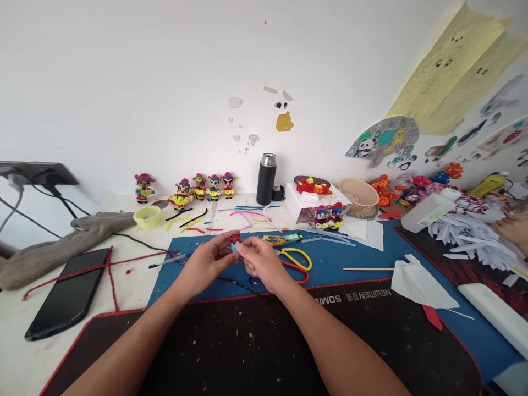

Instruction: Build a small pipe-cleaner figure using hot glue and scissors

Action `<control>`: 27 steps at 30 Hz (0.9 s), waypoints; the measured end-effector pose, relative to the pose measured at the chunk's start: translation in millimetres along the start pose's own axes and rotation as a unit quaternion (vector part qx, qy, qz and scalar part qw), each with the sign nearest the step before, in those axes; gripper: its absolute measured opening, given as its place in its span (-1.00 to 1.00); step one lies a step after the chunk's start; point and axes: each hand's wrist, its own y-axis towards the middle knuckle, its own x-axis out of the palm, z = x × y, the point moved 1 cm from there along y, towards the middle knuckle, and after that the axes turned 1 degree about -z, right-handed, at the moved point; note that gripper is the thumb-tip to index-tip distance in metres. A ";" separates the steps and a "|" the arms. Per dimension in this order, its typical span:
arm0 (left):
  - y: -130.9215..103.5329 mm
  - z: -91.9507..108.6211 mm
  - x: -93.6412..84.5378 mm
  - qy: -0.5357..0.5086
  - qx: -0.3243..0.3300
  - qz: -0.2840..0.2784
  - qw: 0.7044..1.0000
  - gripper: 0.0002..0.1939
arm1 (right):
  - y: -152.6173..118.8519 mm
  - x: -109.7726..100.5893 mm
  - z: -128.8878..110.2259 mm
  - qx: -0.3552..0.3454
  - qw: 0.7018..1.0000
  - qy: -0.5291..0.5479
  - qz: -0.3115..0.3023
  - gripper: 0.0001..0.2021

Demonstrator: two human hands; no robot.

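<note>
A small red-and-blue fuzzy craft piece (235,240) is held up between my two hands, above the blue mat. My left hand (205,264) grips its left side between thumb and fingers. From the right, my right hand (262,263) pinches its lower blue part with thumb and forefinger. Fingers cover much of the piece. Just beyond my right hand lie scissors with yellow and red handles (297,259) and a yellow cutter-like tool (275,240). A pen (167,260) rests left of my left hand.
Several colourful figurines (199,187) stand along the wall beside a black thermos (267,179). A phone (70,291) lies left under red fuzzy stems. Right are a white box (295,206), a bowl (358,192), tissue (421,283) and another person's hand (513,228) near paper strips (474,239).
</note>
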 end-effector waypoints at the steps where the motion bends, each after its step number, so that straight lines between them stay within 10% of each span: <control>1: 0.0 -0.2 0.0 0.004 0.000 -0.001 1.000 -0.24 | 0.0 0.0 0.0 0.000 1.000 -0.002 0.001 -0.57; 27: 0.3 1.0 -1.7 -0.039 -0.018 -0.018 0.999 -0.22 | 0.0 0.7 0.1 -0.020 1.000 0.012 -0.016 -0.61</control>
